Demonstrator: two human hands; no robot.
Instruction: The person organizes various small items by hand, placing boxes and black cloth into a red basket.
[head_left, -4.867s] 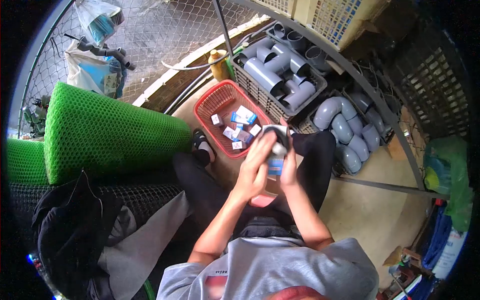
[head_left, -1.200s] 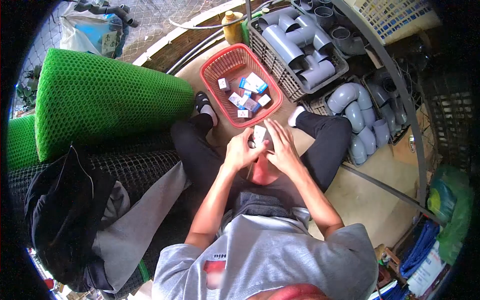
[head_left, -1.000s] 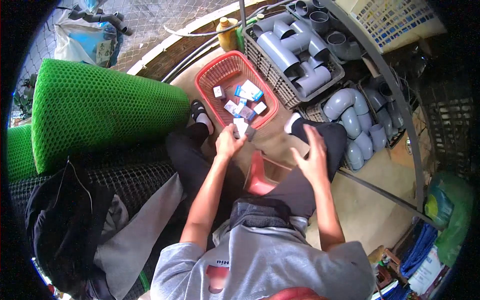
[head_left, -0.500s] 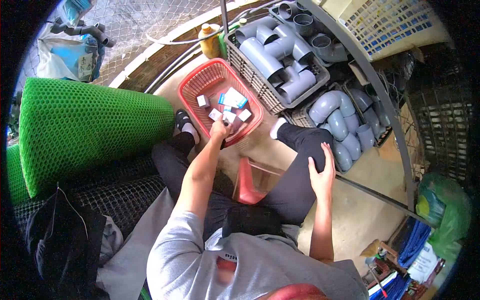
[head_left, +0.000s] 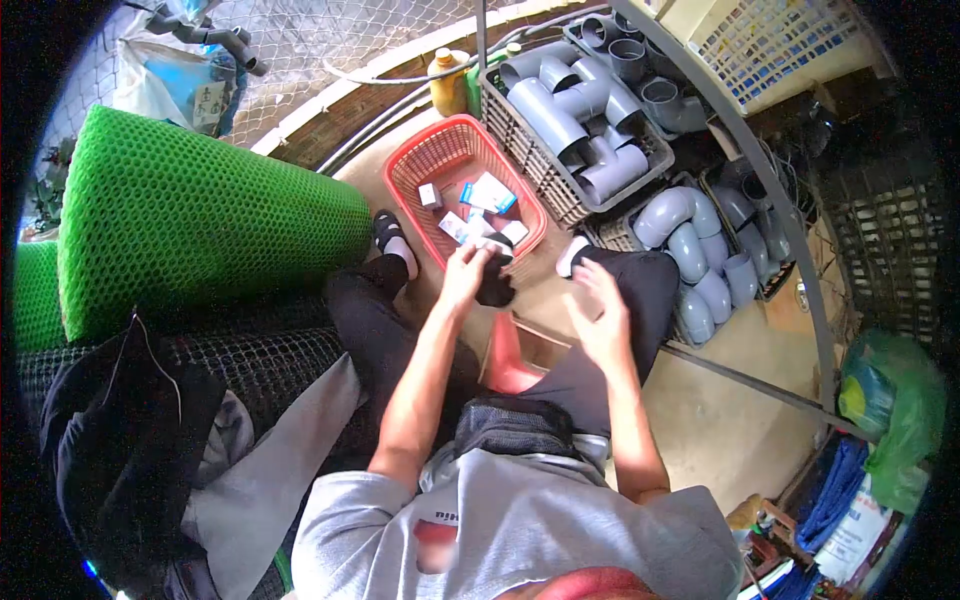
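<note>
Our left hand [head_left: 464, 276] grips a dark object [head_left: 495, 290] by its upper part, just at the near rim of the red basket [head_left: 435, 150]; blur keeps us from telling what it is. Our right hand [head_left: 605, 325] grasps nothing, its fingers spread above our right leg [head_left: 635, 295], well apart from the object.

With only one hand bearing it, the dark object could, we judge, slip out if the hold is shallow, and drop on the floor or back across the rim. Its hanging part could also catch on that rim if our left hand swings too low. Small white boxes [head_left: 429, 196] and a blue-and-white packet [head_left: 490, 193] lie loose inside, so a bump there might scatter them. Between our legs the red container [head_left: 512, 362] sits below both hands, where a dropped piece might land.

Against the frame half a second earlier, our left hand is no longer down among the boxes but up at the near rim, with the dark object now plainly showing. Our right hand, resting on our leg there, is now lifted.
</note>
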